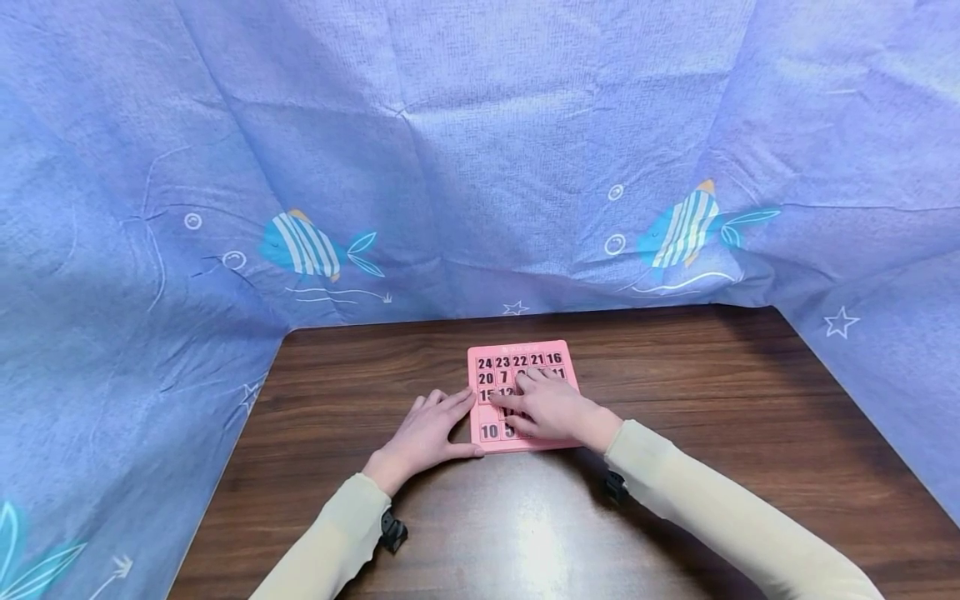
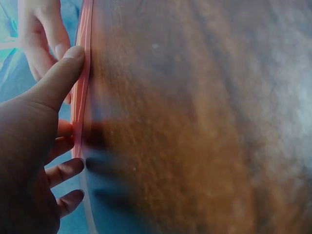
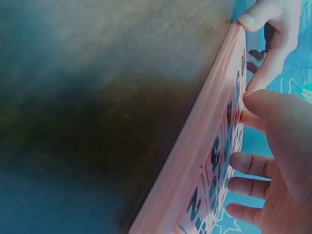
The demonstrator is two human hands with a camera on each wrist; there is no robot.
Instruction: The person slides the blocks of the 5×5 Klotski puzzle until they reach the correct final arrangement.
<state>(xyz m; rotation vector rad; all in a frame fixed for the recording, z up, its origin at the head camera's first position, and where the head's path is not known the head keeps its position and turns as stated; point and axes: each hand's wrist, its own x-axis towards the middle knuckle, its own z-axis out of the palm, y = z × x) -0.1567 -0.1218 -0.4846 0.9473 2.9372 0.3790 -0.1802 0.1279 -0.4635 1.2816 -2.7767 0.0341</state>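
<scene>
A pink number sliding puzzle (image 1: 517, 348) with black digits on its square tiles lies flat on the table. One blank slot shows at its left column, above the 10 tile (image 1: 489, 431). My left hand (image 1: 422, 435) is spread at the puzzle's near left corner. Its thumb touches the near edge and its fingertips rest along the left side. Over the tiles lies my right hand (image 1: 551, 407), its index finger stretched toward the left column near the 15. That hand covers several tiles. In the right wrist view its fingers (image 3: 251, 163) reach across the puzzle's face.
The dark wood-grain table (image 1: 360, 367) extends on all sides of the puzzle. A blue cloth (image 1: 480, 167) printed with fish hangs behind and beside it. Black straps with small devices (image 1: 392, 531) sit at both wrists, below the pale sleeves.
</scene>
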